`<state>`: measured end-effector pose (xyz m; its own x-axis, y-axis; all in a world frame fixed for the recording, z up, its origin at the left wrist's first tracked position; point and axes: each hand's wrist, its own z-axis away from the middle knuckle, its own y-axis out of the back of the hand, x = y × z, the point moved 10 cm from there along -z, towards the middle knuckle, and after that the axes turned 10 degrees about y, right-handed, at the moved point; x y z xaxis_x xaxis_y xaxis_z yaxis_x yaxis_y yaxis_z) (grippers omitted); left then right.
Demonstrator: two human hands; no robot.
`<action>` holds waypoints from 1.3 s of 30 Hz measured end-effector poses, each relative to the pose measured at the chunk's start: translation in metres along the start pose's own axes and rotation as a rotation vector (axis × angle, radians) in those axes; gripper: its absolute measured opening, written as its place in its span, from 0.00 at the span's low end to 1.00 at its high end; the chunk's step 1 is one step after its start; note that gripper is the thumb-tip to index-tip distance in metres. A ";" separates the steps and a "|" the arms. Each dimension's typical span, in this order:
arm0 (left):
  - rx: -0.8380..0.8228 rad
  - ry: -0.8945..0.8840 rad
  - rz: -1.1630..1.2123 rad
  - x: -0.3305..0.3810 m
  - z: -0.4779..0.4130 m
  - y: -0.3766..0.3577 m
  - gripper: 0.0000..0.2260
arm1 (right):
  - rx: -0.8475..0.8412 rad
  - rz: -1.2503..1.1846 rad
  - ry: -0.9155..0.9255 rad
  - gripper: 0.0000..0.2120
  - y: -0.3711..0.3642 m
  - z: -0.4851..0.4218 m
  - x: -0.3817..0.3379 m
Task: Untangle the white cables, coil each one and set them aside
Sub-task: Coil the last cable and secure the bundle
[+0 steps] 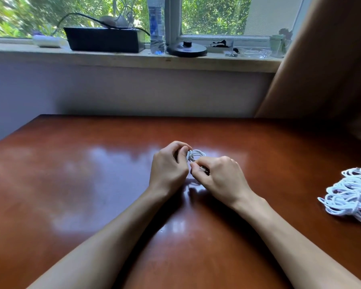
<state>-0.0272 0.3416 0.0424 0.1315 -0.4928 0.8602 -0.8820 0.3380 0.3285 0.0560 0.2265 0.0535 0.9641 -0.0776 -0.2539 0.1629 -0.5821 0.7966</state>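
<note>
Mid-table, I see left hand [168, 166] and right hand [216, 176] both pinching 1 small white coil [195, 155]; a loosened pinch could let it spring open, near tangled pile [351, 195].

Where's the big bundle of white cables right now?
In the head view, the bundle of white cables lies on the table at the far right, cut off by the frame, apart from the right hand and left hand that hold a small coil.

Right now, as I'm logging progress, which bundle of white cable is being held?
The small coil in the middle: the left hand and right hand both grip it. The bigger pile lies untouched, far right.
</note>
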 end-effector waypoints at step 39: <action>-0.295 -0.064 -0.012 -0.001 0.009 -0.020 0.09 | 0.205 -0.479 -0.100 0.07 0.023 0.001 0.018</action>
<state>-0.0141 0.3282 0.0310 0.1035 -0.5447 0.8322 -0.7098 0.5457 0.4454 0.0771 0.2110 0.0662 0.7655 0.1645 -0.6220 0.5261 -0.7166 0.4580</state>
